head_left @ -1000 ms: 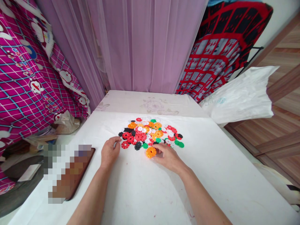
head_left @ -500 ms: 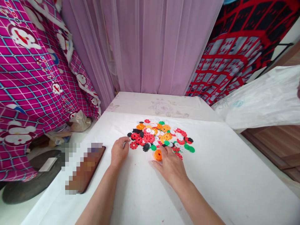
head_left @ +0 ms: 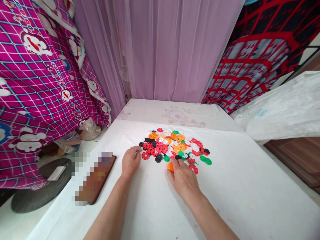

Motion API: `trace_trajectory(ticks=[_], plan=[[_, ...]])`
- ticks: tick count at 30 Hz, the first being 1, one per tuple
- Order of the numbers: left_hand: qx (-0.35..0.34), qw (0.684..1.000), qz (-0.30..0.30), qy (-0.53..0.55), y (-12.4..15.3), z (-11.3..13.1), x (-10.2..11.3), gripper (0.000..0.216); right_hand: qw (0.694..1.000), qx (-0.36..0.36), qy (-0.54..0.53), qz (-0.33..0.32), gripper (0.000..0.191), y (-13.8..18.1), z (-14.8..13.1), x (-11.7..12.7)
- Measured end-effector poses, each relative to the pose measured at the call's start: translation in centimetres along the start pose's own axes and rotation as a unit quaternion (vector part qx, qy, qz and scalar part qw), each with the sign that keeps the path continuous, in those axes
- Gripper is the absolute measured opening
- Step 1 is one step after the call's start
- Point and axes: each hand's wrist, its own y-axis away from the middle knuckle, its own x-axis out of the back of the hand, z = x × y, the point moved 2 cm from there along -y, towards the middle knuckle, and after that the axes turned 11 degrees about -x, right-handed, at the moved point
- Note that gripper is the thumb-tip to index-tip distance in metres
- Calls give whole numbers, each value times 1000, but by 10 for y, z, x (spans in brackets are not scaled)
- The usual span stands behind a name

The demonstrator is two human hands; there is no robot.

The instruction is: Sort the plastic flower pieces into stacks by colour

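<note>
A heap of flat, notched plastic snowflake discs (head_left: 162, 148) in red, orange, black, white and green lies on the white tablecloth. At its near edge my right hand (head_left: 184, 173) has thumb and fingers closed around an orange snowflake disc (head_left: 170, 167), partly covered by the fingers. Just left of the heap rests my left hand (head_left: 131, 161), its fingers loosely bent with a small gap between thumb and forefinger. I see nothing held in it. A red disc (head_left: 145, 155) lies close to its fingertips.
A pixelated phone-like object (head_left: 100, 181) lies on the table's left side. Beyond the table hangs a purple curtain (head_left: 165, 50). Pink checked cloth (head_left: 50, 73) hangs at left, and a white plastic bag (head_left: 280, 106) juts in from the right. A dark round stool top (head_left: 42, 190) stands low at left.
My right thumb and fingers have closed in on the orange disc. My left hand stays beside the heap. The whole view has shifted slightly, moving things a little to the right.
</note>
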Motion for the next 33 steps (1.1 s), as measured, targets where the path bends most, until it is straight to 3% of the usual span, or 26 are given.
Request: trace_trajectory(ticks=[3, 9, 13, 16, 20, 22, 26, 33], plan=[[-7, 1000, 0, -1, 0, -3, 0, 25, 1000, 3, -7, -4, 49, -2, -2, 1], [2, 1000, -1, 2, -2, -6, 0, 24, 1000, -8, 1, -19, 33, -3, -10, 4], [3, 1000, -1, 4, -2, -5, 0, 24, 999, -6, -15, -27, 40, -5, -5, 7], [4, 1000, -4, 3, -3, -5, 1, 25, 999, -9, -43, -14, 38, -20, 10, 15], [1, 1000, -4, 4, -4, -5, 1, 25, 997, -43, -40, 57, 28, -58, 36, 30], [4, 1000, -6, 4, -4, -4, 2, 25, 998, -27, -18, 52, 29, -76, 44, 32], [11, 1000, -5, -2, -4, -4, 2, 25, 1000, 6, -1, 31, 30, -97, 45, 28], [13, 1000, -12, -4, -4, -3, 3, 25, 999, -17, 0, 43, 32, -102, 40, 28]])
